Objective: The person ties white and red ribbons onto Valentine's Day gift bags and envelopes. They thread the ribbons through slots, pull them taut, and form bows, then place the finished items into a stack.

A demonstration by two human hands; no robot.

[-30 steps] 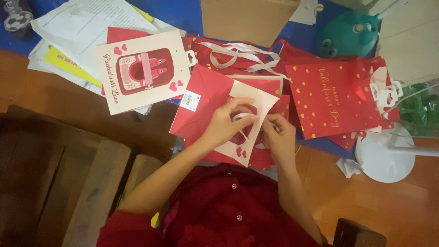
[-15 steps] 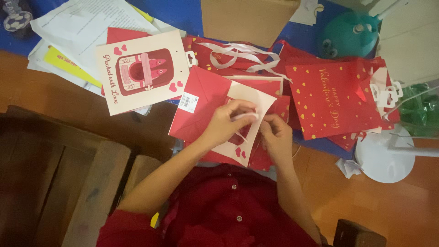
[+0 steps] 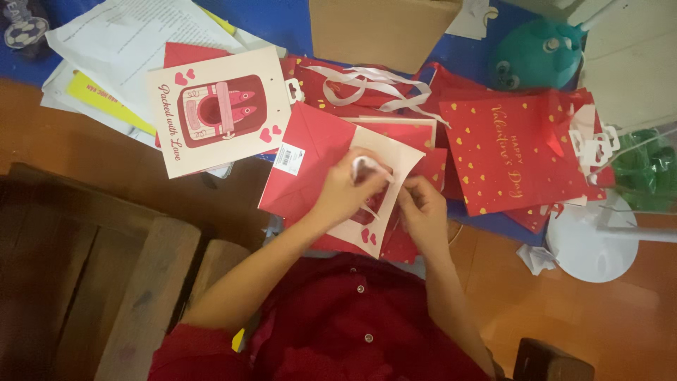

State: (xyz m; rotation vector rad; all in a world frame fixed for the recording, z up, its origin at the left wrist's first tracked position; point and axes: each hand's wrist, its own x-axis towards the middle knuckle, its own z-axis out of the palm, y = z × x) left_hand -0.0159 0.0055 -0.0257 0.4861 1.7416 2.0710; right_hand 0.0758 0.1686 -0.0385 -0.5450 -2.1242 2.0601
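Both hands are pinching a cream card (image 3: 395,159) – the left hand (image 3: 345,194) closed on a small white bit, the right hand (image 3: 423,212) gripping its edge at four o'clock – seemingly sticking something on, needing careful pressing next, with red bags (image 3: 515,152) at two o'clock.

Both hands (image 3: 384,194) grip a cream card (image 3: 395,159).

Both hands hide the cream card's (image 3: 395,159) middle — cardboard box (image 3: 381,28) cut off above.
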